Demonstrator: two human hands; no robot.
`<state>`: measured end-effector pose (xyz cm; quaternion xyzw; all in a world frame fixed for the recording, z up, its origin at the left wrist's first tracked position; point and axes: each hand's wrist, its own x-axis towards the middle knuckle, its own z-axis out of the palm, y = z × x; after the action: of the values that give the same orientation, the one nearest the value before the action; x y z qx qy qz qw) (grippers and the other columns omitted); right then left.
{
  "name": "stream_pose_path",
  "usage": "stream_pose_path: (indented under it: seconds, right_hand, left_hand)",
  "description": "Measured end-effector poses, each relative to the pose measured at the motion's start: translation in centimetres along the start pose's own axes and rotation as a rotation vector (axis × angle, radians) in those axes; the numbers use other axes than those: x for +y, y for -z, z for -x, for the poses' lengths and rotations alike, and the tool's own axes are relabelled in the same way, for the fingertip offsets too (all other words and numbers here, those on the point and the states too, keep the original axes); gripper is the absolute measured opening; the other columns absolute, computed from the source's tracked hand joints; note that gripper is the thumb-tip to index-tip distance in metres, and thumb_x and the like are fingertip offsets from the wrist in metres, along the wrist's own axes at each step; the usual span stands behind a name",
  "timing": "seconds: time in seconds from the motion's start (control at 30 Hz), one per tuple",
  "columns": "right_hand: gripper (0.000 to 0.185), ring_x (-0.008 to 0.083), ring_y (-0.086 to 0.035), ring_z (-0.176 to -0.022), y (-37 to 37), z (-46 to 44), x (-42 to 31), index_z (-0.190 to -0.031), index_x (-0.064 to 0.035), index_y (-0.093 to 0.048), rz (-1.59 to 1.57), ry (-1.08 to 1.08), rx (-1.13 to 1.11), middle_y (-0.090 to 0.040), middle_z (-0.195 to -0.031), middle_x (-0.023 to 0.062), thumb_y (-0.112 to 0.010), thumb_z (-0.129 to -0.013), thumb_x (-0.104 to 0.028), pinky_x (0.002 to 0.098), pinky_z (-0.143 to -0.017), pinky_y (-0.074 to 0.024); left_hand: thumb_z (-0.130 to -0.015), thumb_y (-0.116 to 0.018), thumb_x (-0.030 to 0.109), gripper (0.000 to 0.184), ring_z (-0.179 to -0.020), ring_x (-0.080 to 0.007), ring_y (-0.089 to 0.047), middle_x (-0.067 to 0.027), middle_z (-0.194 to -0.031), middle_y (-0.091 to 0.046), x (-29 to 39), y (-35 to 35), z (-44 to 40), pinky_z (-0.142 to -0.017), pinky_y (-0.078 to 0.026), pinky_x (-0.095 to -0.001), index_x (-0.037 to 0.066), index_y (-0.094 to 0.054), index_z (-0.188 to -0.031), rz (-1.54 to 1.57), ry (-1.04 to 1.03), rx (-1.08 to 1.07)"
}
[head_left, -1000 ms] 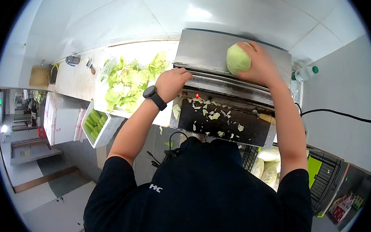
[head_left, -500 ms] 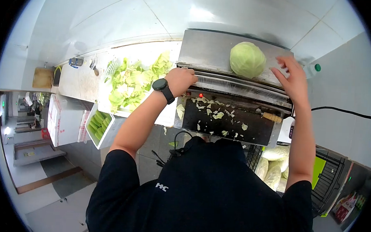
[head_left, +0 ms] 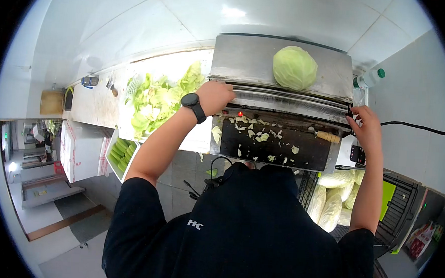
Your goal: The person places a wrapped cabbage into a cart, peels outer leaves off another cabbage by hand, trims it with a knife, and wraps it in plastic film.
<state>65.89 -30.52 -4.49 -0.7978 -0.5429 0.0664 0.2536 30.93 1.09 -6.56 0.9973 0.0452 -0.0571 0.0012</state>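
A steel wrapping machine (head_left: 237,56) stands against the wall, with a roll of cling film (head_left: 292,106) lying across it. My left hand (head_left: 215,98), a dark watch on its wrist, is closed with its fingers curled over the roll's left end. At the right end my right hand (head_left: 368,129) has its thumb and fingers pinched together; the exact grip is partly hidden. On the machine's steel top sits a round green cabbage (head_left: 295,68), apart from both hands. The dark front plate (head_left: 277,154) bears scattered leaf scraps and a wooden-handled tool (head_left: 327,137).
Loose leaves (head_left: 159,103) pile up on the white board to the left. A white box of green vegetables (head_left: 121,151) stands lower left. Wrapped cabbages (head_left: 332,205) fill a crate at lower right. A bottle (head_left: 369,78) stands by the wall, near a black cable (head_left: 414,127).
My right hand has come down from beside the cabbage to the right end of the film roll, and its fingers have closed. My left hand stays at the left end.
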Motion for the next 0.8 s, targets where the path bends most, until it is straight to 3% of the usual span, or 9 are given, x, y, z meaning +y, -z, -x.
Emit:
stream_pose_path:
  seconds: [0.1,0.17,0.3,0.4,0.57,0.6,0.63,0.7,0.8]
  right_hand:
    - [0.024,0.0269,-0.061,-0.078,0.1,0.5,-0.2,-0.1,-0.0016,-0.065,0.004,-0.017,0.002,-0.064,-0.089,0.0113,-0.075,-0.08,-0.011,0.0358,-0.069,-0.0498]
    - [0.024,0.0267,-0.061,-0.077,0.2,0.7,-0.5,-0.101,-0.0015,-0.065,0.011,-0.013,0.011,-0.064,-0.089,0.0114,-0.075,-0.081,-0.011,0.0355,-0.069,-0.0498]
    - [0.022,0.0257,-0.061,-0.077,-0.2,1.4,-0.3,-0.101,-0.0012,-0.065,-0.04,-0.09,0.042,-0.063,-0.088,0.0116,-0.074,-0.082,-0.009,0.0353,-0.07,-0.0495]
    - [0.021,0.0255,-0.06,-0.076,-0.4,1.5,0.0,-0.101,-0.001,-0.065,-0.054,-0.092,0.065,-0.063,-0.087,0.0117,-0.073,-0.083,-0.008,0.0352,-0.07,-0.0493]
    - [0.02,0.0257,-0.061,-0.077,-0.3,1.0,-0.9,-0.103,-0.0002,-0.064,-0.068,-0.136,0.025,-0.063,-0.088,0.0128,-0.07,-0.086,-0.009,0.035,-0.072,-0.0496]
    - [0.02,0.026,-0.061,-0.077,-0.3,1.0,-0.8,-0.103,0.0001,-0.064,-0.045,-0.138,-0.004,-0.064,-0.09,0.013,-0.069,-0.087,-0.01,0.0354,-0.072,-0.0498]
    - [0.02,0.026,-0.061,-0.077,-0.5,0.9,-0.6,-0.103,0.0001,-0.064,-0.051,-0.127,-0.008,-0.064,-0.09,0.013,-0.069,-0.087,-0.01,0.0354,-0.072,-0.0498]
    - [0.019,0.0207,-0.06,-0.073,-0.8,1.0,-0.3,-0.106,-0.0002,-0.064,-0.009,-0.075,-0.002,-0.063,-0.089,0.0111,-0.068,-0.088,-0.006,0.0314,-0.066,-0.0481]
    - [0.02,0.0215,-0.061,-0.075,-0.4,1.0,-1.0,-0.107,-0.0012,-0.065,0.003,-0.096,-0.019,-0.064,-0.09,0.0115,-0.068,-0.087,-0.006,0.0318,-0.067,-0.049]
  left_hand:
    - [-0.081,-0.062,0.006,0.004,-0.084,-0.0285,-0.065,-0.0088,-0.087,-0.062,0.1,1.0,1.1,-0.072,-0.054,-0.0392,0.004,-0.064,-0.083,0.175,0.151,0.084]
    - [-0.082,-0.067,0.002,0.005,-0.08,-0.0236,-0.065,-0.0078,-0.088,-0.063,-1.1,1.3,2.9,-0.069,-0.054,-0.0329,0.002,-0.066,-0.087,0.644,0.362,0.241]
    - [-0.086,-0.072,0.008,0.008,-0.074,-0.0149,-0.066,-0.0085,-0.084,-0.07,-4.6,0.7,9.8,-0.069,-0.054,-0.0274,0.003,-0.073,-0.091,0.702,0.696,0.546]
    - [-0.093,-0.068,0.013,0.018,-0.069,-0.0126,-0.066,-0.0075,-0.086,-0.071,-7.5,0.0,14.3,-0.065,-0.054,-0.0244,-0.002,-0.073,-0.101,0.79,1.092,0.516]
    - [-0.098,-0.057,0.016,0.026,-0.108,-0.0181,-0.066,-0.0104,-0.112,-0.071,-10.6,-2.2,19.6,-0.088,-0.052,-0.0279,-0.001,-0.071,-0.111,1.364,1.183,0.59]
    - [-0.093,-0.062,0.015,0.025,-0.108,-0.023,-0.067,-0.0135,-0.118,-0.069,-12.6,-3.7,21.2,-0.091,-0.051,-0.0302,0.002,-0.072,-0.11,0.753,1.108,0.28]
    - [-0.083,-0.07,0.015,0.026,-0.099,-0.0291,-0.066,-0.0176,-0.104,-0.071,-12.6,-4.6,22.1,-0.093,-0.049,-0.0328,0.005,-0.074,-0.107,0.238,0.968,0.292]
    - [-0.08,-0.068,0.011,0.036,-0.122,-0.0382,-0.055,-0.0223,-0.126,-0.062,-10.3,1.8,18.6,-0.104,-0.043,-0.0377,0.01,-0.071,-0.116,0.352,1.418,-0.074]
    - [-0.077,-0.07,0.007,0.058,-0.129,-0.0433,-0.046,-0.0234,-0.143,-0.045,-11.7,-2.7,21.2,-0.107,-0.041,-0.0435,0.014,-0.06,-0.133,-0.147,1.203,0.17]
